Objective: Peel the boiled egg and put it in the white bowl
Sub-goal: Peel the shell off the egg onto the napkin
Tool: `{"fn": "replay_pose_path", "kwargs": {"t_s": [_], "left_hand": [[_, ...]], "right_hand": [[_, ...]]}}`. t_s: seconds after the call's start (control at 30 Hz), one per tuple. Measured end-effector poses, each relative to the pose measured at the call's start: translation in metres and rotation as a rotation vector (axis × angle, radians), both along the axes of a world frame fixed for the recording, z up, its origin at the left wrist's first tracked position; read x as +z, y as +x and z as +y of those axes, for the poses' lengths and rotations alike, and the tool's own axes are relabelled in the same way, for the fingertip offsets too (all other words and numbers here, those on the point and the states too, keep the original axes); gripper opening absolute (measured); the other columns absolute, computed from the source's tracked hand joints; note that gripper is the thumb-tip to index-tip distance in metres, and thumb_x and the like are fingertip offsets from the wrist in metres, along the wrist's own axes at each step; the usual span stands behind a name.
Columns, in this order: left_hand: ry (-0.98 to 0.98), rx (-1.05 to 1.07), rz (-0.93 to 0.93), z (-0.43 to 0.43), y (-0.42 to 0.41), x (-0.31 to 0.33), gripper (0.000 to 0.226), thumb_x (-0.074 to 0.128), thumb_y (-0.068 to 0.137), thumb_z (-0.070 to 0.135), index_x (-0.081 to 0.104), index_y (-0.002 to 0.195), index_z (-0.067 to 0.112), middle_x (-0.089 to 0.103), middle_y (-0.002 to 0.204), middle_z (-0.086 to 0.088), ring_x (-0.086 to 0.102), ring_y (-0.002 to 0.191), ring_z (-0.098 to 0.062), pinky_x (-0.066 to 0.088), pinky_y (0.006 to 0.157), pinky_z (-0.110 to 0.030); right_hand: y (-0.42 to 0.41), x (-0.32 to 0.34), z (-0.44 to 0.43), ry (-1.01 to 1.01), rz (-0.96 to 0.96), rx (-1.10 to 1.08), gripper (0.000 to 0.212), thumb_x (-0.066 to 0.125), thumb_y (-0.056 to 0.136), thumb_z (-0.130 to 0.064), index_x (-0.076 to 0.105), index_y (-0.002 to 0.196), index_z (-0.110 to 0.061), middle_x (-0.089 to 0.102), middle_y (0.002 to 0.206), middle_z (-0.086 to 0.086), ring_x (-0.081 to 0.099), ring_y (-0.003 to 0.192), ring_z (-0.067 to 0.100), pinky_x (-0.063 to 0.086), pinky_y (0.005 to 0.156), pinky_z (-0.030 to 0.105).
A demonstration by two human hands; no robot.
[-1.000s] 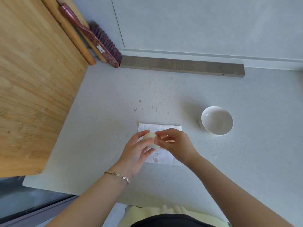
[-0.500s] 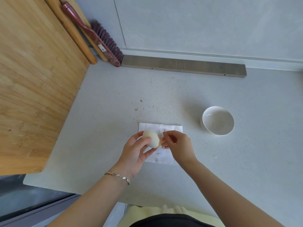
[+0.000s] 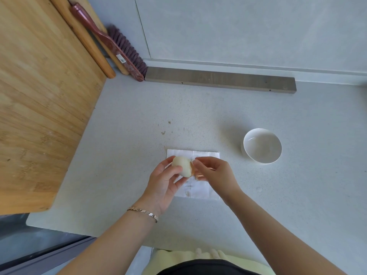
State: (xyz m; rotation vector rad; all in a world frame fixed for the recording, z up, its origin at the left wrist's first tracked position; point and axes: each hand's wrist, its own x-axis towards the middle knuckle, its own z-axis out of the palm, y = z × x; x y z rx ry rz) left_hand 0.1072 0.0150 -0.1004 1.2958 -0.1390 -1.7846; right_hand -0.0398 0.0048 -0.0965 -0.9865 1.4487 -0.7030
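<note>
My left hand [image 3: 164, 181] holds the boiled egg [image 3: 183, 165] over a white paper napkin [image 3: 204, 187]; most of the egg shows bare and white. At the egg's right end a brown piece of shell [image 3: 195, 173] still clings, and my right hand [image 3: 215, 172] pinches it between thumb and fingers. The white bowl [image 3: 262, 146] stands empty on the grey counter, to the right of both hands and a little farther away.
A large wooden board [image 3: 39, 96] covers the left side of the counter. A red-handled brush [image 3: 119, 50] and a wooden rolling pin [image 3: 87, 40] lean at the back left. A grey wooden bar [image 3: 220, 80] lies along the wall. Small crumbs [image 3: 165, 128] sit beyond the napkin.
My right hand has drawn away from the egg's top to its right end, baring more white. The left hand has turned the egg slightly.
</note>
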Motion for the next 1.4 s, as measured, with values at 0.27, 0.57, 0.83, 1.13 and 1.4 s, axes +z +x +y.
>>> {"fn": "replay_pose_path", "kwargs": {"t_s": [0.27, 0.57, 0.83, 1.13, 1.4], "left_hand": [[0.023, -0.155, -0.204, 0.001, -0.003, 0.004, 0.028, 0.067, 0.080, 0.006, 0.060, 0.107, 0.013, 0.065, 0.111, -0.014, 0.063, 0.105, -0.027, 0.053, 0.091, -0.043], [0.097, -0.132, -0.218, 0.003, -0.005, 0.001, 0.038, 0.067, 0.081, 0.009, 0.057, 0.117, 0.005, 0.062, 0.108, -0.017, 0.066, 0.086, -0.026, 0.058, 0.074, -0.035], [0.139, -0.013, -0.016, 0.005, 0.002, 0.003, 0.014, 0.060, 0.085, 0.008, 0.058, 0.099, 0.007, 0.056, 0.103, -0.015, 0.060, 0.085, -0.024, 0.060, 0.066, -0.031], [0.116, -0.034, -0.140, 0.005, 0.005, -0.002, 0.016, 0.058, 0.085, 0.001, 0.058, 0.099, 0.010, 0.059, 0.100, -0.013, 0.061, 0.089, -0.025, 0.054, 0.083, -0.037], [0.082, -0.054, -0.196, 0.003, 0.004, -0.001, 0.024, 0.062, 0.083, 0.001, 0.056, 0.104, 0.011, 0.060, 0.105, -0.013, 0.064, 0.091, -0.024, 0.056, 0.080, -0.035]], "right_hand": [[0.001, -0.001, 0.007, -0.121, 0.118, 0.019, 0.023, 0.067, 0.079, -0.026, 0.069, 0.099, -0.014, 0.071, 0.084, -0.006, 0.069, 0.076, 0.008, 0.055, 0.075, 0.015], [0.006, -0.007, 0.016, -0.452, 0.356, 0.197, 0.020, 0.054, 0.088, -0.017, 0.068, 0.097, -0.006, 0.061, 0.091, 0.006, 0.057, 0.075, 0.008, 0.047, 0.071, 0.015], [0.005, -0.014, 0.006, -0.321, 0.370, 0.035, 0.013, 0.057, 0.086, -0.012, 0.070, 0.089, -0.009, 0.060, 0.085, 0.001, 0.054, 0.069, 0.011, 0.041, 0.064, 0.007], [0.001, -0.017, -0.005, -0.290, 0.705, 0.376, 0.036, 0.044, 0.092, -0.033, 0.068, 0.076, -0.009, 0.053, 0.091, 0.002, 0.051, 0.083, 0.017, 0.040, 0.066, 0.028], [0.003, -0.008, -0.006, -0.333, 0.462, 0.212, 0.013, 0.060, 0.084, -0.017, 0.070, 0.091, -0.011, 0.058, 0.083, -0.001, 0.048, 0.066, 0.002, 0.038, 0.067, 0.016]]}}
